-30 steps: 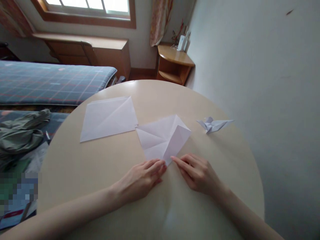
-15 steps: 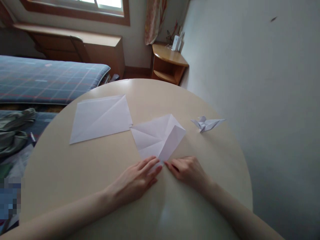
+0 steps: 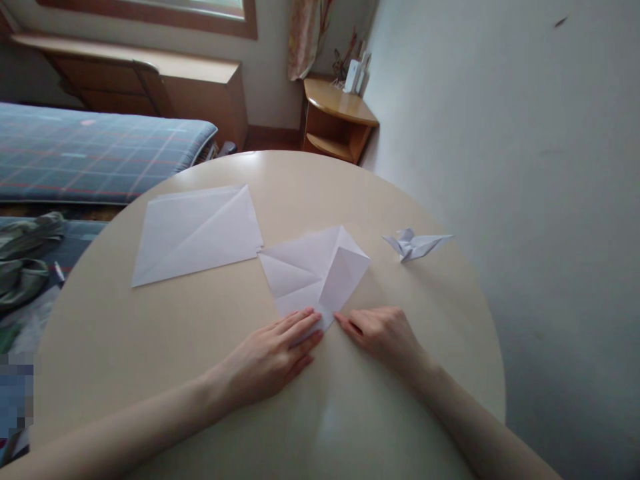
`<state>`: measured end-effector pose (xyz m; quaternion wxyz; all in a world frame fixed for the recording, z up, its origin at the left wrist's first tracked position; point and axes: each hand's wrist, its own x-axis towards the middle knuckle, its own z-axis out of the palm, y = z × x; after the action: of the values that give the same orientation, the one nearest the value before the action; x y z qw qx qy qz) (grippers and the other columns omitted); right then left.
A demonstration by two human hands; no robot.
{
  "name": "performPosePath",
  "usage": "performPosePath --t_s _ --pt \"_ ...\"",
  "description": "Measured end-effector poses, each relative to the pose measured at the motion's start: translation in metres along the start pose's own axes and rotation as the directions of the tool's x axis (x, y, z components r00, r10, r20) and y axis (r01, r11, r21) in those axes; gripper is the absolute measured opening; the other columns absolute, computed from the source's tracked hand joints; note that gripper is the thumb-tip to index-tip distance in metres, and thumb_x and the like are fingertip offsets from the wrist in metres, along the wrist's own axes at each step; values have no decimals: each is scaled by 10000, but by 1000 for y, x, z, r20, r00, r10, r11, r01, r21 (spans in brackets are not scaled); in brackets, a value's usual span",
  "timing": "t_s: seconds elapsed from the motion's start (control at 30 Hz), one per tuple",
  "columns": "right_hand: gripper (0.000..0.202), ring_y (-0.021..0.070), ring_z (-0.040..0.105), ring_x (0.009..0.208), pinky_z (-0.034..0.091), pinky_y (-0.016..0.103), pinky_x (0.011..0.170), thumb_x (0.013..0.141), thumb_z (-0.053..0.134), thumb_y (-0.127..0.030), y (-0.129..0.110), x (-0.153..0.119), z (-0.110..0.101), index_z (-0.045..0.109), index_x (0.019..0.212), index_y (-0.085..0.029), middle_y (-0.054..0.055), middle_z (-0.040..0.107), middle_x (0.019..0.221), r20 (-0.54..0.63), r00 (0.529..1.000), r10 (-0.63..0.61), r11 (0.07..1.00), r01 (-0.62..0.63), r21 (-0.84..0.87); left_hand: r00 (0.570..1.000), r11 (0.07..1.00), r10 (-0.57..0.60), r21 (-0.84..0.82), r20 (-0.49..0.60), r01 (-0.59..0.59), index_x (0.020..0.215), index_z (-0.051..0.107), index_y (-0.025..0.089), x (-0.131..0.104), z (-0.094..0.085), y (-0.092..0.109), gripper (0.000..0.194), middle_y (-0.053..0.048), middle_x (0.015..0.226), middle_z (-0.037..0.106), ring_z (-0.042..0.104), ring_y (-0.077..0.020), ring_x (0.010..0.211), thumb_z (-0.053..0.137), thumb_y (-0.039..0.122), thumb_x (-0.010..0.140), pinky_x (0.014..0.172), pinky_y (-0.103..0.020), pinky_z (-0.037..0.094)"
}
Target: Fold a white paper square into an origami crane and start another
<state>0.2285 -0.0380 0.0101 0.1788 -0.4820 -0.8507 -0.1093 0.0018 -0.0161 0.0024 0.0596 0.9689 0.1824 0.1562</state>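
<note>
Resting on the near edge of a creased white sheet (image 3: 300, 260), the left hand (image 3: 277, 355) has its fingers stretched out, close together and nearly flat. The right hand (image 3: 380, 331) is curled, one fingertip at the sheet's lower right edge; from where I stand I cannot tell whether it pinches any paper. The sheet lies around the middle of the round table (image 3: 195, 333), between some flat white paper (image 3: 200, 233) and a folded paper bird (image 3: 417, 247).

What might go wrong, I'd say, is a crooked crease: if the left hand slips, the sheet could turn while the right fingertip pushes. The raised flap (image 3: 344, 277) could also get squashed askew if a palm came down on it. At its left corner the sheet meets the flat paper, or very nearly, so a shove that way might drag both. A wide sweep of the right arm could knock the bird.

As for containers, the corner cabinet (image 3: 337, 100) has an open shelf whose contents I can't make out from here; a white box (image 3: 353, 77) stands on its top.
</note>
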Motion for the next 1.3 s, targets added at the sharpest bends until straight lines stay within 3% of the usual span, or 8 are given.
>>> performPosePath --t_s 0.87,0.97,1.1,1.3 --pt "482 106 542 413 210 276 474 958 335 -320 8 -4 -4 588 581 -159 32 629 497 190 977 93 995 -99 23 1000 999 -6 -42 6 7 1189 556 94 -2 2 -1 341 -151 1325 481 434 -253 1242 373 241 941 1020 -374 417" --pt "496 102 533 403 203 273 475 958 326 -326 8 -4 -3 589 571 -159 35 630 493 190 977 97 993 -107 40 999 996 28 -82 35 -25 1215 535 112 -1 -3 -10 346 -125 1330 484 434 -229 1245 366 250 947 1062 -390 350" --pt "507 98 519 390 197 272 473 957 323 -330 6 -4 -1 589 560 -159 30 614 469 191 976 105 992 -116 45 994 984 47 -174 94 -30 1281 473 225 -2 -9 -30 352 -12 1308 518 333 -205 1311 380 205 942 1120 -507 97" --pt "523 88 492 380 194 264 473 954 317 -360 -1 -3 0 586 552 -159 26 603 456 193 975 110 990 -126 71 992 973 17 -229 122 12 1327 416 241 -2 -9 -40 401 -1 1323 500 307 -187 1324 431 274 927 1124 -450 147"
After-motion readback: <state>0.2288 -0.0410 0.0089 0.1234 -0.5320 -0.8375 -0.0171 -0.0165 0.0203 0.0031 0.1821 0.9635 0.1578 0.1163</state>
